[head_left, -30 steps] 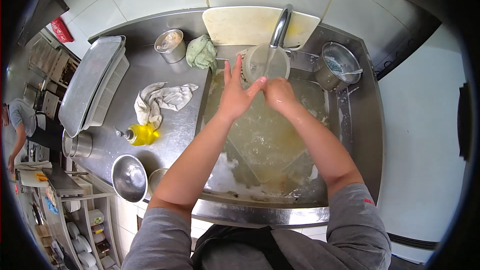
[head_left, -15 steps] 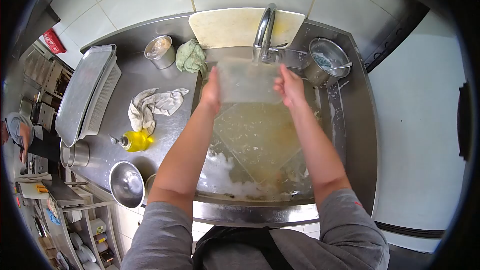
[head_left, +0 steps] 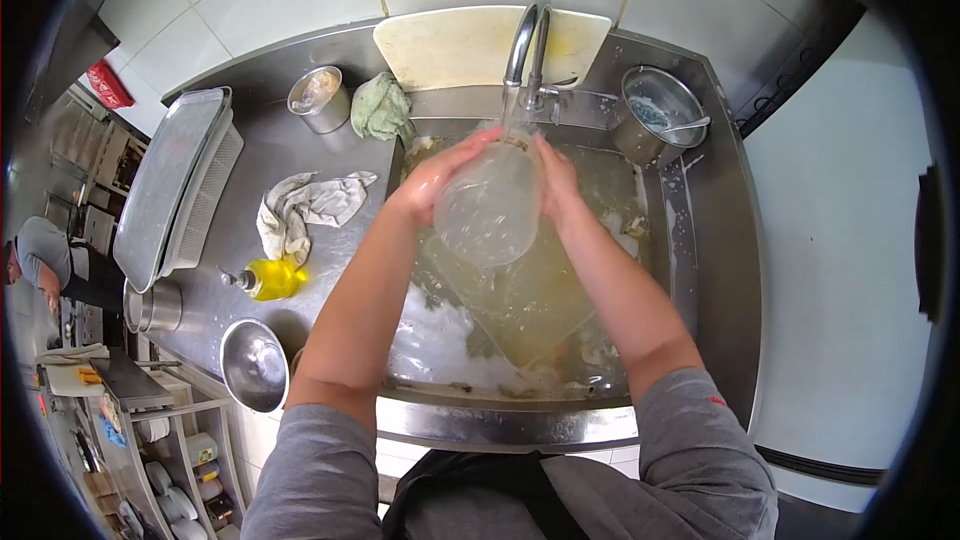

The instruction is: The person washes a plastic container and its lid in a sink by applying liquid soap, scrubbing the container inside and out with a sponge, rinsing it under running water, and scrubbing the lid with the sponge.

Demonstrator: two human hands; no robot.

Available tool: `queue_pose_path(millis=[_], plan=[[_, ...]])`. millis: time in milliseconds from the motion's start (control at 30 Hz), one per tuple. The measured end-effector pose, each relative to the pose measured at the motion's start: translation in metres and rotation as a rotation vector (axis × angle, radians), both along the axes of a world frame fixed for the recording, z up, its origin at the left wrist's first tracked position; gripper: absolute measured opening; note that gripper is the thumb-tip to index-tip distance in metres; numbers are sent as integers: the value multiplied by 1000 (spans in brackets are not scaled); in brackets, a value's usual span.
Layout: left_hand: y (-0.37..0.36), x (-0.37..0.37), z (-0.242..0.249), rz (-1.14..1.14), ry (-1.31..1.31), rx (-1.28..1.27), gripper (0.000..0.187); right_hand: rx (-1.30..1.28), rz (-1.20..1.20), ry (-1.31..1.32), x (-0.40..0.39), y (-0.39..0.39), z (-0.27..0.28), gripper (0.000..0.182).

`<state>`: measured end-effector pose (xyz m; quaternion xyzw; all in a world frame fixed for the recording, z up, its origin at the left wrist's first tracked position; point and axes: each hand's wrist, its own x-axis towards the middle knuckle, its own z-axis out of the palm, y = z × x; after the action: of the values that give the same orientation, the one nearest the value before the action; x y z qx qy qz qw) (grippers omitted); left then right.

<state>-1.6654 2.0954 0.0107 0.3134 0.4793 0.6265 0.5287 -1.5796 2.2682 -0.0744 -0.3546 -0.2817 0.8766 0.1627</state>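
Both of my hands grip a translucent plastic container [head_left: 487,212] over the sink, its round end facing me and dotted with drops. My left hand [head_left: 440,175] wraps its left side, fingers reaching over the top. My right hand [head_left: 556,178] presses on its right side. Water runs from the chrome faucet [head_left: 528,45] onto the container's far part, which my fingers and the splash partly hide. Below, the sink [head_left: 520,418] holds cloudy water with suds, and a flat square-cornered item [head_left: 530,315] lies under the surface.
A cutting board [head_left: 440,50] leans behind the faucet. Right of it stands a metal pot [head_left: 650,145] with a spoon. On the left counter are a green cloth [head_left: 381,108], a white rag [head_left: 285,215], a yellow soap bottle [head_left: 270,280], a steel bowl [head_left: 253,365] and a rack [head_left: 205,195]. Another person [head_left: 45,250] stands far left.
My hands have turned the container from side-on to round end towards me and come closer together. It is now in the faucet's stream. The other person's arm has shifted.
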Motion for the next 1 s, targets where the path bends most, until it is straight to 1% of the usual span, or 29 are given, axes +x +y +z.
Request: queue_pose_path(millis=[67, 100, 133, 167, 200, 267, 300, 333, 400, 433, 467, 533, 567, 600, 633, 700, 733, 767, 800, 833, 867, 900, 933, 967, 1000], plan=[[-14, 15, -4, 301, -125, -409, 64, 730, 122, -90, -19, 2, 5, 41], [-19, 12, -21, 303, -127, -409, 64, 730, 125, -90, -25, -5, 7, 41], [-23, 5, -52, 268, -221, -407, 70, 1174, 150, -90, -29, -17, 24, 38], [-26, 1, -72, 232, -315, -404, 77, 1618, 173, -86, -29, -24, 41, 36], [-28, 5, -76, 236, -319, -403, 77, 1619, 178, -84, -26, -26, 59, 36], [-27, 15, -81, 454, -233, -140, 79, 1814, 378, -151, -22, -29, 88, 45], [-21, 19, -90, 662, -135, -161, 70, 1800, 431, -202, -24, -23, 92, 47], [-25, 23, -83, 674, -137, -161, 70, 1801, 441, -191, -26, -16, 90, 47], [-36, 37, -66, 670, 51, -261, 56, 1832, 127, -347, -29, -6, 85, 47], [-41, 45, -67, 708, 37, -264, 51, 1836, 132, -331, -26, -9, 90, 47], [-47, 51, -71, 723, 39, -265, 51, 1888, 140, -292, -18, -17, 97, 46], [-61, 62, -77, 783, -138, -365, 49, 1938, 151, -236, -16, -22, 101, 46], [-69, 66, -79, 813, -225, -391, 47, 1843, 145, -270, -16, -21, 100, 45], [-77, 73, -81, 827, -227, -393, 47, 1747, 141, -303, -16, -21, 98, 44], [-85, 81, -77, 838, -251, -376, 46, 1748, 150, -291, -17, -21, 97, 44], [-101, 98, -71, 865, -283, -356, 46, 1975, 45, -319, -18, -22, 95, 42], [-109, 106, -63, 836, -213, -386, 44, 2087, -16, -328, -21, -26, 97, 40], [-118, 113, -55, 808, -144, -418, 42, 2149, 160, -285, -19, -34, 99, 39], [-131, 115, -61, 770, -8, -426, 41, 2149, 169, -267, -22, -39, 98, 39], [-145, 118, -67, 739, 129, -434, 40, 2069, 138, -252, -23, -41, 95, 39], [-161, 118, -62, 750, 125, -443, 40, 1988, 111, -242, -21, -42, 92, 38], [-179, 118, -56, 781, 532, -453, 41, 1959, 28, -272, -23, -37, 94, 39], [-197, 118, -48, 789, 942, -452, 42, 1957, 42, -261, -23, -36, 97, 39], [-214, 114, -39, 815, 1052, -510, 42, 2102, 78, -325, -22, -37, 100, 39], [-233, 109, -31, 850, 1048, -551, 37, 2247, 110, -392, -23, -41, 102, 40]])
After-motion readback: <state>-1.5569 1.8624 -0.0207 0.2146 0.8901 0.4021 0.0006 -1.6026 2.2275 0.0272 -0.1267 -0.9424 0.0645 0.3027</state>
